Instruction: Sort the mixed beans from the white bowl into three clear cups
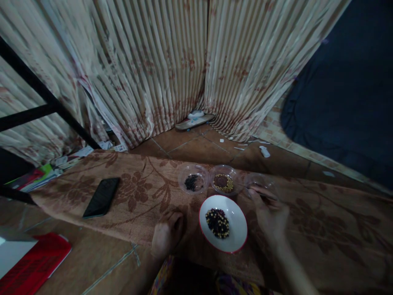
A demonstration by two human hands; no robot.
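Observation:
My right hand [272,211] is pinched at the rightmost clear plastic cup [259,180]. A thin, dark sliver shows near its fingertips, too dim to name. Curled into a loose fist, my left hand [167,231] rests on the cloth, left of a white bowl [238,223] with a red rim. Inside the bowl lies a mixed heap of dark and yellowish beans or seeds [217,223]. Behind it, the middle clear cup [235,176] holds yellowish grains [227,186], and the left clear cup [201,186] holds small black ones [190,182].
A brown flower-patterned cloth [132,221] covers the long low surface. On its left part lies a black phone [102,197]. Beyond are the tiled floor with white scraps [264,151], a skateboard [195,122] and striped curtains [159,61]. A red-and-white box [46,258] sits at lower left.

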